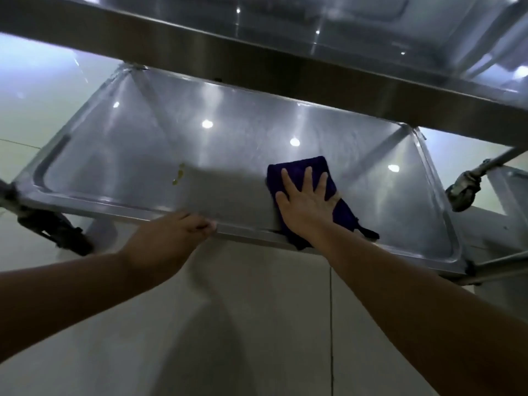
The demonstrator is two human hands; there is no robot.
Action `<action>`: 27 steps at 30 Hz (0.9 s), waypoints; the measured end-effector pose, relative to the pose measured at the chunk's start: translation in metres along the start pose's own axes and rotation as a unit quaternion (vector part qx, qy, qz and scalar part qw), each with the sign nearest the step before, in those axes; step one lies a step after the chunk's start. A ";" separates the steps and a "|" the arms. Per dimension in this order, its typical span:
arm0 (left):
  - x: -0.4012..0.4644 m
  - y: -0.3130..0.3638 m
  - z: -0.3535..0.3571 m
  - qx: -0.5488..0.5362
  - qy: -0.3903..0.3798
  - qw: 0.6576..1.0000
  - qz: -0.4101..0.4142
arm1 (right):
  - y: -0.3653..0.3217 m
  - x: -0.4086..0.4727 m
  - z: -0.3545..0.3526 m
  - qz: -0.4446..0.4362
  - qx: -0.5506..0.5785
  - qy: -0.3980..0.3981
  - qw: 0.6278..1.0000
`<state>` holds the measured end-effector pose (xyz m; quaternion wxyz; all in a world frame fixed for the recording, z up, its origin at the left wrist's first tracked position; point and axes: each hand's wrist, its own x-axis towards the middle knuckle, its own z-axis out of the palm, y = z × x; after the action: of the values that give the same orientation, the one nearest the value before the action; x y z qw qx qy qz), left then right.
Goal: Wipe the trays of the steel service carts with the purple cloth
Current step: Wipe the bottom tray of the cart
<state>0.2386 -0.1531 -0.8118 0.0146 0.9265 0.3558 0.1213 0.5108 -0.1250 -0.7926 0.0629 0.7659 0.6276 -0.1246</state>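
Note:
The lower steel tray point(120, 155) of the service cart fills the middle of the head view. My right hand point(305, 201) lies flat with spread fingers on the purple cloth point(303, 165), pressing it onto the tray near its front edge, right of centre. The cloth's near end hangs over the rim. My left hand point(171, 232) grips the tray's front rim, fingers curled over the edge. A small yellow stain point(178, 174) sits on the tray left of the cloth.
The cart's upper tray point(257, 61) overhangs the lower one across the top of the view. Caster wheels show at the left point(54, 227) and the right point(463, 190). Pale floor tiles point(257, 324) lie below. Part of another steel cart point(511, 184) shows at the right edge.

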 end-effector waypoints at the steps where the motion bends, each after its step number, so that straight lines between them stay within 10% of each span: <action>1: 0.001 -0.003 -0.002 -0.012 0.005 1.000 0.009 | -0.022 -0.001 0.003 -0.026 -0.012 -0.007 1.000; 9: -0.035 -0.074 -0.001 -0.065 0.131 0.988 -0.049 | -0.060 -0.012 0.009 -0.135 -0.086 -0.018 0.987; 19: -0.046 -0.087 0.019 -0.121 0.203 0.970 -0.053 | -0.075 0.045 -0.005 0.175 0.057 0.030 0.982; 27: -0.049 -0.092 0.027 -0.108 0.215 0.970 -0.036 | -0.223 0.038 0.020 -0.140 -0.029 0.030 0.989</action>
<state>0.1495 -0.1148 -0.8592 0.0419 0.8585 0.3683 0.3544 0.2978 -0.0486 -0.8083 0.0479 0.6719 0.7335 -0.0910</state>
